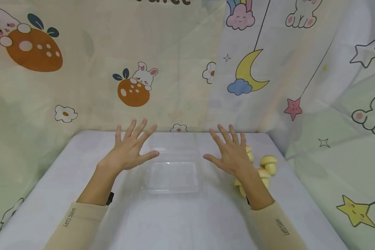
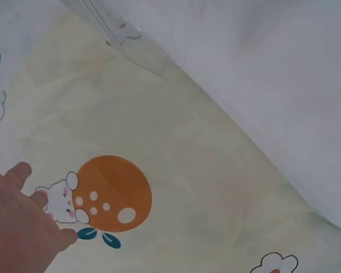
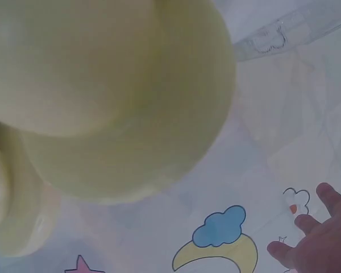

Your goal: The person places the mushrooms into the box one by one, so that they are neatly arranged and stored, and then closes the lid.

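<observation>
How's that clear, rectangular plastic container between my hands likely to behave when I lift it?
The clear, rectangular plastic container looks thin-walled, so it's probably light and might flex. Its glossy highlights suggest it may be slippery.

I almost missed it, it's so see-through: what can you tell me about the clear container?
The clear container looks like thin, shiny plastic. It appears to lie open, with a rectangular near section, a fainter far section and ridges between them. It rests on the white tabletop, between the left hand and right hand. Neither hand seems to grip it.
</observation>
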Demonstrator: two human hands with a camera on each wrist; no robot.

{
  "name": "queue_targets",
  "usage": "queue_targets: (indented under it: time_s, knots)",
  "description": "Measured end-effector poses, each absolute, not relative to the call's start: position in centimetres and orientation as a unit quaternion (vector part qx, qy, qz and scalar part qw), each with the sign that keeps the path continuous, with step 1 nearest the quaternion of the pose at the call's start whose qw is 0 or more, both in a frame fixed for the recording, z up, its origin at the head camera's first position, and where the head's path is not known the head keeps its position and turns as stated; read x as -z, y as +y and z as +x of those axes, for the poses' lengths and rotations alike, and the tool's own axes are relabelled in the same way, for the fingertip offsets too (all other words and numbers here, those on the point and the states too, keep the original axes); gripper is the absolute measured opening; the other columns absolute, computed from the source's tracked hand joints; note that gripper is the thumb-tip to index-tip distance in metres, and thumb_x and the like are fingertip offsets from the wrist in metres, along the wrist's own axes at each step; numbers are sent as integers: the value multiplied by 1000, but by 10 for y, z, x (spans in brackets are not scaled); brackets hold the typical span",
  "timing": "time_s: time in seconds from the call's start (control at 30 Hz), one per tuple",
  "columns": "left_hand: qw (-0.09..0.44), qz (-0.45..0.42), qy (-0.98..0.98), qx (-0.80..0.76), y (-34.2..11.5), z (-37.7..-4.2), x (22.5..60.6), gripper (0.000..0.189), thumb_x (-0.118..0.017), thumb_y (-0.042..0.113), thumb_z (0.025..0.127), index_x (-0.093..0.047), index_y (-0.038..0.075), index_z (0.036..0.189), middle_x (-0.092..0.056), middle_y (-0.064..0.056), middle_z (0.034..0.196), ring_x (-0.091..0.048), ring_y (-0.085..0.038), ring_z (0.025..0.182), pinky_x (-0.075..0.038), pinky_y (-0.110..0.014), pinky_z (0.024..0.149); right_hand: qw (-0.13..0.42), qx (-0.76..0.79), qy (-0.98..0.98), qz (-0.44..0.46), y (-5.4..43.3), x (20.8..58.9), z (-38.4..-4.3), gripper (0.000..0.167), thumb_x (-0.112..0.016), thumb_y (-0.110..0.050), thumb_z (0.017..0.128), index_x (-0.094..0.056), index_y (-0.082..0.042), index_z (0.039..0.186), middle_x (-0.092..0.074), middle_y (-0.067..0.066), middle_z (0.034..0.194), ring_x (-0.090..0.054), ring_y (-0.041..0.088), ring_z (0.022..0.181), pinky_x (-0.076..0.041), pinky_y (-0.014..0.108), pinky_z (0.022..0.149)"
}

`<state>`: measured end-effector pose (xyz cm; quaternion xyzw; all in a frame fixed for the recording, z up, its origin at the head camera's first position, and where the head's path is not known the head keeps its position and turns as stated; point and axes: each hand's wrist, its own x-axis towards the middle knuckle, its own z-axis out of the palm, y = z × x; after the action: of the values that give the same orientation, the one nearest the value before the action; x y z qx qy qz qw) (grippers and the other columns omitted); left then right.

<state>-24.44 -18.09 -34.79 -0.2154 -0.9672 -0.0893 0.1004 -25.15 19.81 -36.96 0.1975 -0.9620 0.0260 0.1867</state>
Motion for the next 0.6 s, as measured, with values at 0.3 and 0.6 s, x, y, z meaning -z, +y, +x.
queue_targets:
  time_s: [0.3,0.6]
  knots:
    - [78,-233,-954,172,-183,-235,362,96,-57,77,89,-12,40,165,-6,-3,174,2,-39,159,7,-74,118,191,-19,-960,206,210,378,-247,93,-55,-78,89,-27,-28,163,-26,9,169,-15,46,155,-12,76,116]
    - [49,-238,-947,211,-185,-232,368,104,-66,77,83,-15,38,165,-7,-1,174,-8,-37,158,1,-72,120,192,-18,-958,214,220,381,-241,92,-60,-74,89,-33,-25,162,-30,11,167,-19,46,154,-17,76,116]
